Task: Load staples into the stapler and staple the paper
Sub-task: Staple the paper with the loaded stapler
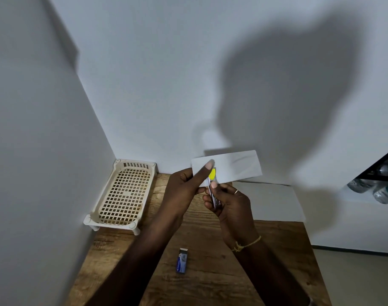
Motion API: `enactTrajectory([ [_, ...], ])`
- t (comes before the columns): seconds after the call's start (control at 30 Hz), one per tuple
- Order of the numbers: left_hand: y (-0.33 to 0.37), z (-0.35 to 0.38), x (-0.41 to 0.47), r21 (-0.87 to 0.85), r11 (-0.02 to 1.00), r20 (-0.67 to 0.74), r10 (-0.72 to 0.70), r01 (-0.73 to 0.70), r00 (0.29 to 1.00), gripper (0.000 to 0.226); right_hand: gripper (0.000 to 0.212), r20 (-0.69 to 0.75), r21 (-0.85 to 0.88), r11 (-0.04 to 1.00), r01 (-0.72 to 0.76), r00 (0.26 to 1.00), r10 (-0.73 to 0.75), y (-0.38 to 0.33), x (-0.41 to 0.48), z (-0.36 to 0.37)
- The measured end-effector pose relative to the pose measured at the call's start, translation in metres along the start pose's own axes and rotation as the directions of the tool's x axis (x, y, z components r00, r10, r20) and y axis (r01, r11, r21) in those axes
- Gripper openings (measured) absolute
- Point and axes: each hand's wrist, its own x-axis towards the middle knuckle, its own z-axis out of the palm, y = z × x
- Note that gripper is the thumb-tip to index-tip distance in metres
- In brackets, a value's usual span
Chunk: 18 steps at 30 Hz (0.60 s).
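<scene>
At the far left, a cream perforated plastic tray sits in the corner on the wooden table, against the wall. Next comes the left hand, raised above the table with its fingers curled and its thumb stretched forward, pinching the left end of a folded white paper. The paper is held in the air in front of the wall, its long axis running roughly left to right with the right end tilted slightly up and away. Just right of the thumb, the stapler, a small metal one with a yellow tip, meets the paper near its lower left edge; its long axis runs near to far, the yellow end pointing away toward the paper and the metal rear end pointing back toward the person. The right hand is closed around the stapler's rear half, thumb pressed on top and fingers wrapped beneath, a ring on one finger and a yellowish thread at the wrist. Below the hands, a small blue staple box lies flat on the table, one end open. At the far right, plastic bottles lie beside the table.
</scene>
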Motion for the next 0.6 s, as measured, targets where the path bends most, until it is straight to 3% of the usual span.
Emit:
enactTrajectory([
  [0.1, 0.000, 0.000, 0.000, 0.067, 0.997, -0.013, 0.042, -0.041, 0.999, 0.027, 0.027, 0.022, -0.014, 1.000, 0.023, 0.999, -0.023, 0.005, 0.000, 0.001],
  [0.27, -0.006, -0.001, 0.003, 0.100, 0.990, -0.041, 0.109, -0.104, 0.993, 0.027, 0.033, -0.008, -0.066, 0.996, 0.060, 0.998, -0.061, 0.008, 0.000, 0.002],
  [0.37, -0.013, -0.001, 0.005, 0.103, 0.985, -0.066, 0.143, -0.136, 0.988, 0.031, 0.024, -0.042, -0.113, 0.991, 0.073, 0.996, -0.079, 0.009, 0.001, 0.003],
  [0.6, -0.026, 0.003, 0.008, 0.037, 0.999, -0.060, 0.017, -0.015, 0.998, 0.026, 0.019, -0.116, -0.141, 0.989, 0.044, 0.991, -0.061, 0.012, 0.004, -0.004],
])
